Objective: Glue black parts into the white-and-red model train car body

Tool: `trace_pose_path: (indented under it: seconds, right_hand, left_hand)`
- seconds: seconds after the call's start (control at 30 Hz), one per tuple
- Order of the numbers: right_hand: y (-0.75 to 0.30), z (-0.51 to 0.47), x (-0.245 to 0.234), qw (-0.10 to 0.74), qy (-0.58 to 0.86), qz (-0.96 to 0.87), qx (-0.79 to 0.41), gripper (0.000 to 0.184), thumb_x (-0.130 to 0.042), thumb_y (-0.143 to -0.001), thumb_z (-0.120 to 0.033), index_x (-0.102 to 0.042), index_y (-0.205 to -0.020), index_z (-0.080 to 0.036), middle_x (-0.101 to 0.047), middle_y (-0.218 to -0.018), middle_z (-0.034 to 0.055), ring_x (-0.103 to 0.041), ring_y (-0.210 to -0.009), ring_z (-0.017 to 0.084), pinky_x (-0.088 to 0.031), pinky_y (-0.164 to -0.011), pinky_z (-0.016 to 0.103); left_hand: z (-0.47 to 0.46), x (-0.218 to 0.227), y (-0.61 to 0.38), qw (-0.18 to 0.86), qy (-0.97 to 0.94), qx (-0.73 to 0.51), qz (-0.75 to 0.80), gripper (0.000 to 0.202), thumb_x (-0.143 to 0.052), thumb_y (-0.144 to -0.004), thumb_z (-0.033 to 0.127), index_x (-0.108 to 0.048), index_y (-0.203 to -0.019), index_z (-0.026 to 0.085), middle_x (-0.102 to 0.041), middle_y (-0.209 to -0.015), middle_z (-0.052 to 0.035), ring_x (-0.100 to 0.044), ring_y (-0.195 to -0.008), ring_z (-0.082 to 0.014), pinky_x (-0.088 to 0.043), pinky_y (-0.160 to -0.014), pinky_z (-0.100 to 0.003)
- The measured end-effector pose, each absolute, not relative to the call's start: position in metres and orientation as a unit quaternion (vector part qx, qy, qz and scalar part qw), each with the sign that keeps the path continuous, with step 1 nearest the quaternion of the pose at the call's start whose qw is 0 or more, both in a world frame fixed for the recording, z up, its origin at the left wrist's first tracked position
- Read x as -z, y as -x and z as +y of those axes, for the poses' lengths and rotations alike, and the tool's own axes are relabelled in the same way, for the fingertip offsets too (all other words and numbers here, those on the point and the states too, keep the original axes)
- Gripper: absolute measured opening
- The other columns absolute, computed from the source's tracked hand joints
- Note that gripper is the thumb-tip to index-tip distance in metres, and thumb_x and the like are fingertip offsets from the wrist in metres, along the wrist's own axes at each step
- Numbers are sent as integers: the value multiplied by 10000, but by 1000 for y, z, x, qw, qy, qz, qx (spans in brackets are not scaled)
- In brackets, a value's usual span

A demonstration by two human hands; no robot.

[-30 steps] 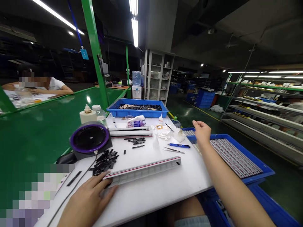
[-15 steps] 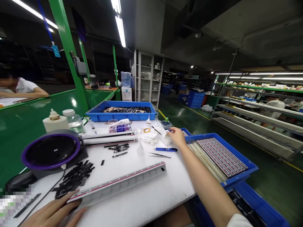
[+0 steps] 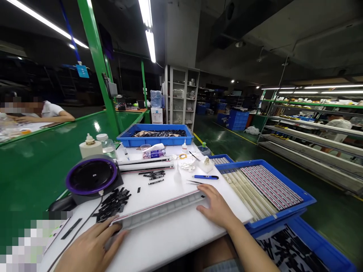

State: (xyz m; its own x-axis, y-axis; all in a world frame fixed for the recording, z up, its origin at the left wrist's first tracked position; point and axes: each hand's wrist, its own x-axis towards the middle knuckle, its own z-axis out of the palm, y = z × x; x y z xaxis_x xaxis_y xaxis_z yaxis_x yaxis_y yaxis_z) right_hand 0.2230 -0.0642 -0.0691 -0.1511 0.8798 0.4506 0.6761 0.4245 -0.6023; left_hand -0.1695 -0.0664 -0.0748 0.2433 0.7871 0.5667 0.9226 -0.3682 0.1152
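A long white channel-shaped strip [image 3: 161, 210] with a red line along its top edge lies slantwise on the white work surface. My left hand [image 3: 95, 241] is closed around its left end, the thumb on the near side. At the other end, my right hand [image 3: 214, 206] has its fingertips by the top edge and its thumb apart from them; whether they touch the strip I cannot tell. Beyond it lie tweezers [image 3: 194, 182] and a blue utility knife [image 3: 205, 177]. A pile of black pieces [image 3: 113, 204] sits beside my left hand.
A round purple-rimmed device [image 3: 92, 175] with a cable stands at the left, bottles behind it. Blue trays hold black parts [image 3: 160, 133] at the back and striped strips [image 3: 270, 185] at the right. A clear bottle [image 3: 177, 175] stands mid-table. A co-worker [image 3: 51, 109] sits far left.
My right hand has come back from the small white container at the table's right side to the strip's right end. My left hand stays at the left end. The view has shifted.
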Motion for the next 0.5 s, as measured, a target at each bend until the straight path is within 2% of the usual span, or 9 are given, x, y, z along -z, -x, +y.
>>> trace_pose_path:
  seconds: [0.17,0.3,0.4,0.5]
  right_hand:
    - [-225,-63,74,390,532,-743,-112,505,-641,-808,-233,-565,-1307,-223,-562,-1292,74,-486,-1222,264,-384,-1076,443]
    - [-225,-69,71,399,535,-731,-138,490,-638,-811,-280,-565,-1292,-217,-578,-1269,77,-581,-1089,253,-483,-967,404]
    - [-225,-70,72,374,534,-749,-119,496,-646,-793,-274,-579,-1280,-214,-581,-1270,73,-545,-1157,260,-433,-1031,410]
    - [-226,-68,77,346,538,-761,-106,519,-638,-799,-273,-562,-1307,-202,-563,-1294,77,-499,-1216,261,-382,-1079,419]
  left_hand:
    - [-79,53,157,148,776,204,-578,432,-527,-781,599,-699,-913,225,-735,-977,-73,-685,-860,-286,-530,-764,-399]
    - [-83,43,152,111,758,185,-616,385,-507,-792,606,-643,-802,246,-724,-846,-36,-667,-800,-265,-498,-709,-367]
    - [-87,36,149,75,746,168,-640,381,-458,-829,597,-588,-757,246,-699,-812,-27,-646,-812,-252,-474,-692,-346]
    - [-91,33,147,57,747,162,-642,349,-473,-828,575,-563,-786,240,-681,-838,-30,-631,-848,-248,-458,-707,-338]
